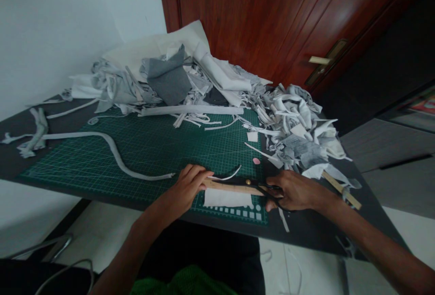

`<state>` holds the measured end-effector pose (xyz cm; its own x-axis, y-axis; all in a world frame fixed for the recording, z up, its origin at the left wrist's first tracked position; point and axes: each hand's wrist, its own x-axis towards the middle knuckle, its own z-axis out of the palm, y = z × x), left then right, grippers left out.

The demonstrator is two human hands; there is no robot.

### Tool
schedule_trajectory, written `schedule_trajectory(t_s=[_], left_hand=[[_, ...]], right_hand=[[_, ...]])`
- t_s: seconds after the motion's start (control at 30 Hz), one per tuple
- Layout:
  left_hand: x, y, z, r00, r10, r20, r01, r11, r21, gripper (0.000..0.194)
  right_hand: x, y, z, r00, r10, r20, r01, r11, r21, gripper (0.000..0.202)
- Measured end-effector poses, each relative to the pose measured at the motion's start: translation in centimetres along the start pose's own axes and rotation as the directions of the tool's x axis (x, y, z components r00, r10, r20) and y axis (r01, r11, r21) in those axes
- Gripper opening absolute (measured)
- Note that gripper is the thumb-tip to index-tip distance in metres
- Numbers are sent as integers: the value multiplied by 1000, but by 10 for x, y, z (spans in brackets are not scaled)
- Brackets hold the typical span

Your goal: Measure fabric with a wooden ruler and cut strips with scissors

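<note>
My right hand (290, 191) is closed around the handles of black scissors (263, 183), with their blades pointing left along a wooden ruler (234, 187). My left hand (190, 184) grips the ruler's left end, fingers together and tips pressed down. Under the ruler's near edge shows a small white piece of fabric (227, 198), flat on the green cutting mat (152, 136). A thin white strip (231, 175) curls up just beyond the blades. How far the blades are apart is hard to make out.
Grey and white fabric scraps (170, 77) pile along the table's back, with another heap (302, 127) at right. A long white cord (115, 150) crosses the mat at left. A wooden stick (341, 190) lies right of my right hand. Behind stands a brown door (251, 18).
</note>
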<state>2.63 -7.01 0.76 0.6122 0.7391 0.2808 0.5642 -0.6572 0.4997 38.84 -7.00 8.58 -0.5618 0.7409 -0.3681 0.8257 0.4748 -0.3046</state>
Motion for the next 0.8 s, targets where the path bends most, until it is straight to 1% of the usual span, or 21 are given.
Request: schedule_trajectory(t_s=[0.13,0.3,0.43,0.63,0.8], left_hand=[[-1,2,-5,1000,15,17,-15,1000,-1,45],[-4,2,-12,999,35,24,-35,999,8,50],[-10,0,-14,999,46,16,-46,999,15,51],[-10,7,-12,999,17,35,-16,1000,-20,50],[-3,14,-18,995,-45,93,52,996,-74,40]], right_hand=[[-2,-1,0,1000,-2,-10,3,999,48,42],[-6,-1,3,1000,6,-16,-5,998,65,43],[-7,2,3,1000,23,-12,-22,997,69,43],[-6,2,-1,1000,11,-14,-10,999,38,37],[-6,-3,-4,999,51,-18,-52,998,-26,27]])
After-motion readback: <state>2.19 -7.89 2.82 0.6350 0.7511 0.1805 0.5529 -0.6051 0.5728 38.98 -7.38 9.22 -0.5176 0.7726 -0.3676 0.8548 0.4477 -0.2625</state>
